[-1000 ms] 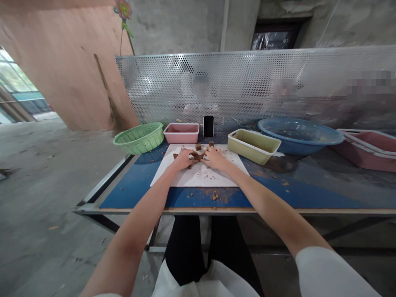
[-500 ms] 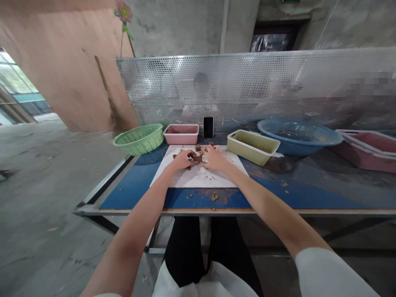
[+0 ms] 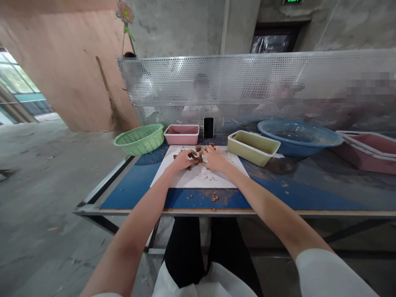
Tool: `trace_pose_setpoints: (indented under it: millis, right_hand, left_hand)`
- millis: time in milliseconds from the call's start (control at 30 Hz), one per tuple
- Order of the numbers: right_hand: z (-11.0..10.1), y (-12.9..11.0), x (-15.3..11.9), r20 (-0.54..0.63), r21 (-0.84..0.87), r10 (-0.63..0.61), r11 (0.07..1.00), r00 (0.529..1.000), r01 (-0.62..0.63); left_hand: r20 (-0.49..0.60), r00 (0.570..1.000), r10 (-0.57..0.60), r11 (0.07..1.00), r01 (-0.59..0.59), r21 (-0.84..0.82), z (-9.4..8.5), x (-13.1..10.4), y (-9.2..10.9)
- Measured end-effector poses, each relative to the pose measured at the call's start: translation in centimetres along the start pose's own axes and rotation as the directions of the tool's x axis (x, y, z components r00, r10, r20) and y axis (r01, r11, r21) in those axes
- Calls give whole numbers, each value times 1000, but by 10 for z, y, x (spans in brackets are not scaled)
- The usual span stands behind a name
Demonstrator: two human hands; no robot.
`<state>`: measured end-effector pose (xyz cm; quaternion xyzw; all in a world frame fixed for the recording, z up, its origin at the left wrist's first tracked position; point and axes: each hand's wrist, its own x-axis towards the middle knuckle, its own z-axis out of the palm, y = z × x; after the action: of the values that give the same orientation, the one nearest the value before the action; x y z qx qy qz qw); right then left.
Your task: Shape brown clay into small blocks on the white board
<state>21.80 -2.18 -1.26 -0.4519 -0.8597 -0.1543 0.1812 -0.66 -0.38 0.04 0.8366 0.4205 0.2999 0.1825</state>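
From here, the left hand (image 3: 182,160) and right hand (image 3: 213,159) curl about brown lumps (image 3: 200,159) on the white board's (image 3: 192,180) far half; whether the fingers clamp, I can't tell. Working low should limit scatter.

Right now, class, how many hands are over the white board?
2. The left hand is left of the white board's middle; the right hand is right of it, both near brown pieces. No other hand shows there.
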Motion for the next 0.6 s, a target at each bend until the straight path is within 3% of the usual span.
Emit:
trace_pose_setpoints:
  millis: [233, 433, 600]
  right_hand:
    - [-4, 6, -2, 59, 157, 59, 985, 997, -67]
    - [-2, 9, -1, 136, 151, 104, 981, 985, -124]
    - [-2, 7, 2, 156, 155, 98, 980, 983, -123]
  left_hand:
    - [-17, 999, 39, 992, -37, 119, -1, 0, 6]
    - [-30, 999, 18, 982, -12, 189, -3, -1, 11]
    - [13, 996, -88, 980, 84, 180, -8, -3, 17]
